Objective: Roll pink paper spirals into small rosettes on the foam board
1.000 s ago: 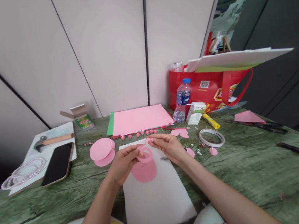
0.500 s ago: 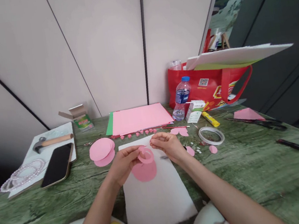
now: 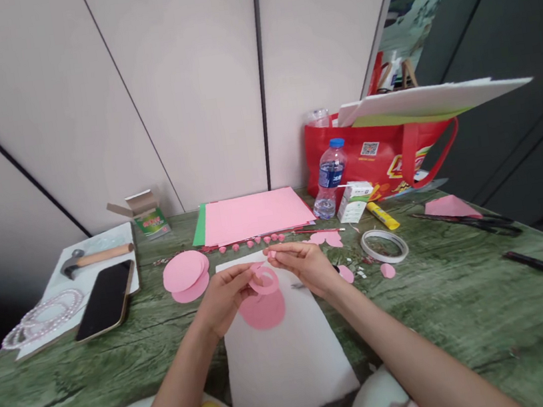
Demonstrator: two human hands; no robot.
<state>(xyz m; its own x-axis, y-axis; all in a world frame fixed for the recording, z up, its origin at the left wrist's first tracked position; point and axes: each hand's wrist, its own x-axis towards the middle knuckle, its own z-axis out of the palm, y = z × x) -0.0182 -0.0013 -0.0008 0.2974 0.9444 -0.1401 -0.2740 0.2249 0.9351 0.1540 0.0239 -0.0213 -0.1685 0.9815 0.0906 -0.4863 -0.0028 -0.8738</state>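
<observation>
My left hand (image 3: 225, 299) is closed, thumb and fingers pinching a curled pink paper strip (image 3: 271, 283) that loops like a ring or spiral. In my right hand (image 3: 306, 266) the fingertips pinch a small pink paper piece (image 3: 272, 255), which looks like a rolled end; whether it joins the strip is hard to see. Both hands hover over a white board (image 3: 290, 376), where pink paper circles (image 3: 264, 313) lie under the strip. Metal tips of a tool (image 3: 297, 286) show beside my right wrist, the rest hidden.
Stacked pink circles (image 3: 185, 271) lie to the left, near a phone (image 3: 106, 301) and a hammer (image 3: 101, 255). Behind are pink paper sheets (image 3: 257, 215) and a row of small pink rolls (image 3: 257, 240). Rightward are a tape roll (image 3: 384, 246), glue stick (image 3: 383, 216), bottle (image 3: 330, 178) and scissors (image 3: 481, 222).
My right hand has shifted slightly left, closer to the left hand, and the small pink piece now shows at its fingertips. My left hand stays almost in place.
</observation>
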